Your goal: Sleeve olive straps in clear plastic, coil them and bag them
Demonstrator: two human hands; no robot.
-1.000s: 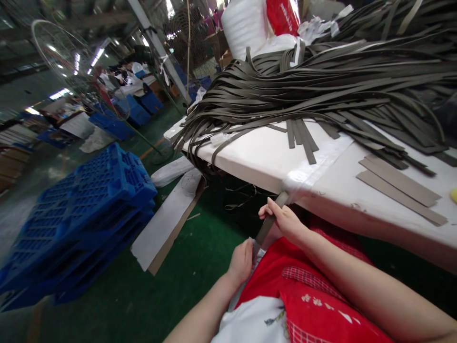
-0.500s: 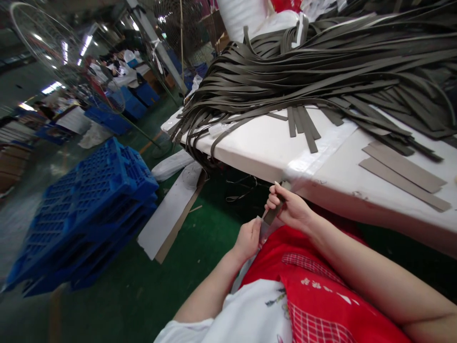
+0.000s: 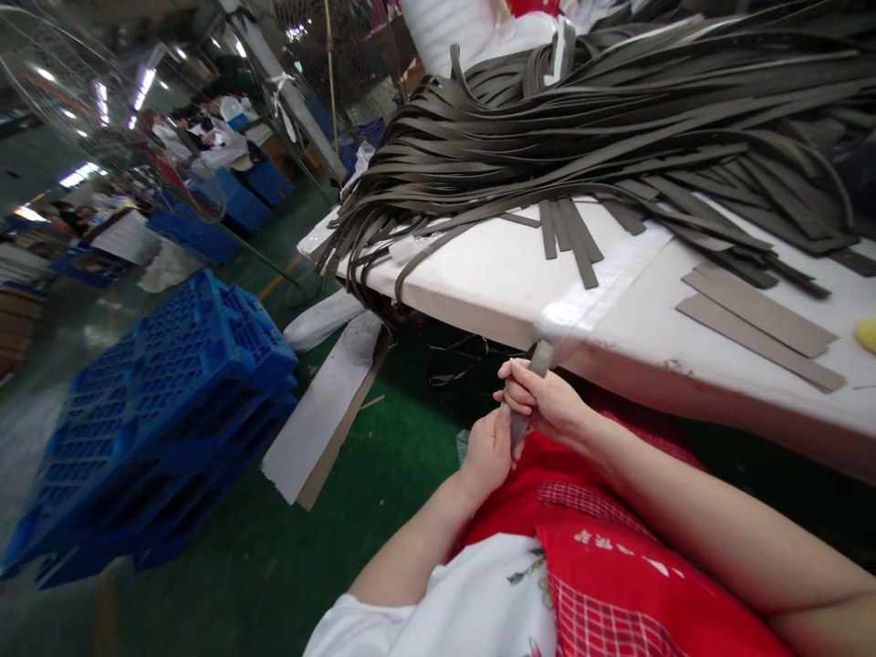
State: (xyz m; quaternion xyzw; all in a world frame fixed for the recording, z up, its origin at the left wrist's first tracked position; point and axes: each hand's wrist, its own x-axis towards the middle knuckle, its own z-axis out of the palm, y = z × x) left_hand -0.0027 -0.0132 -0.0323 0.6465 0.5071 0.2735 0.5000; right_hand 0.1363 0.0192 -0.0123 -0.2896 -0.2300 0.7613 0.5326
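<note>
Both hands meet at a short dark grey strap (image 3: 540, 358), held in front of the table edge. My right hand (image 3: 537, 392) is closed around its middle, and the upper end sticks out above the fingers. Just below, my left hand (image 3: 491, 443) is closed on the strap's lower part, touching the right hand. The fingers hide much of the strap. A big heap of long dark grey straps (image 3: 547, 137) covers the back of the white table (image 3: 472, 283), with several cut ends lying toward the front.
Two flat brown-grey strips (image 3: 766, 342) lie on the table's right side, near a yellow object (image 3: 866, 334) at the edge. Stacked blue pallets (image 3: 157, 365) stand on the green floor at left, beside a white board (image 3: 325, 411). A fan (image 3: 102, 100) and people are behind.
My left hand has moved up and right to meet the right hand. More of the strap's upper end now shows above my right fingers. The view has shifted slightly.
</note>
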